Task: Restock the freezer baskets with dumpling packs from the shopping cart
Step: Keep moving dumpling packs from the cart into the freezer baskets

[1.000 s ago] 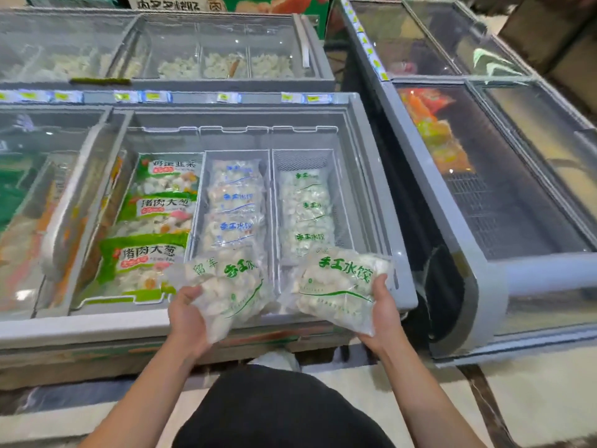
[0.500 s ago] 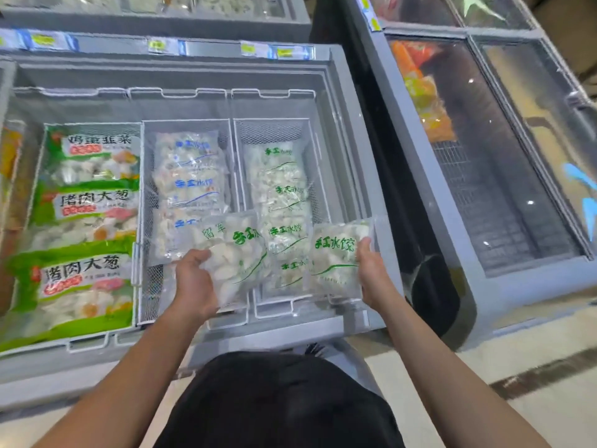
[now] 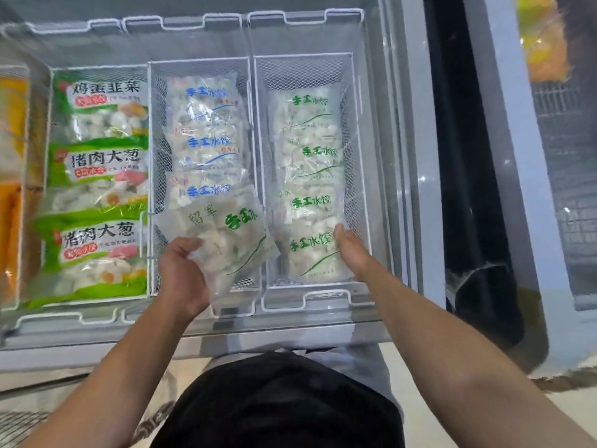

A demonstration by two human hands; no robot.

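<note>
Clear-film dumpling pack [image 3: 226, 240], soft, slippery and lumpy, gripped at its near corner by the left hand [image 3: 182, 273] over the middle basket [image 3: 150, 176]; right hand [image 3: 350, 247], fingers straight, presses another pack [image 3: 311, 253] into the right basket's [image 3: 358, 130] near end.

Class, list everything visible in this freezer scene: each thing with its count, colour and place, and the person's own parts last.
Wire baskets: three, white, side by side in freezer.
Green-print dumpling packs: four, clear, right basket; fifth held over middle basket.
Blue-print dumpling packs: three, clear, middle basket.
Green-bordered packs: three, left basket.
Orange packs: neighbouring freezer, top right; count unclear.
Left hand: grips the fifth pack.
Right hand: rests on nearest right-basket pack.
</note>
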